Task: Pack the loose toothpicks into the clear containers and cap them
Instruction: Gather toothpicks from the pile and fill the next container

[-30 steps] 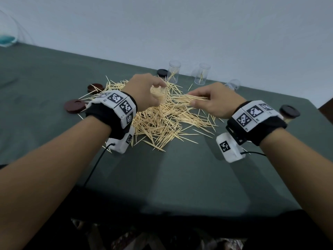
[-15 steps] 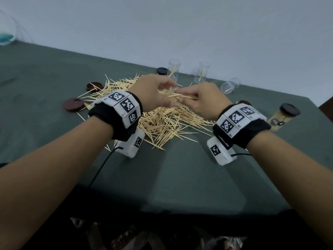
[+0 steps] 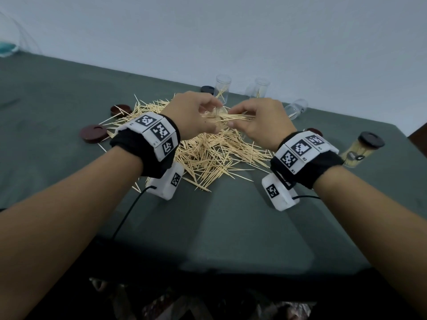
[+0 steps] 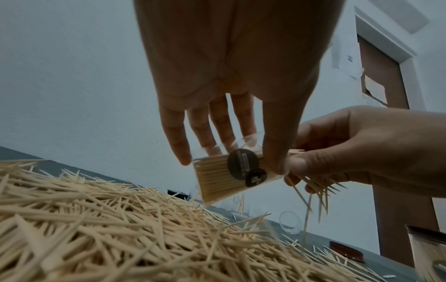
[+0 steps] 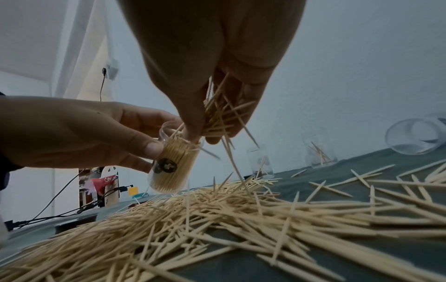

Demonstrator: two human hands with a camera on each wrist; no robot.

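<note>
Overhead, a clear container (image 3: 219, 110) is held tilted by the left hand (image 3: 191, 116) so a toothpick bundle (image 3: 233, 116) pinched by the right hand (image 3: 261, 121) can be fed in above the pile (image 3: 208, 153) on the surface (image 3: 219, 227). Three open containers, one capped, four loose lids are counted.

Left wrist: fingers are wrapped round the nearly full container (image 4: 231, 171).

Right wrist: strays are dropped from the closed grip (image 5: 217, 122).

You've got plain pale wall (image 3: 254, 38) at 12 o'clock, green-covered table (image 3: 231, 227) filling view. Brown door (image 4: 395, 133) with white frame at 3 o'clock, dim flat lighting.
</note>
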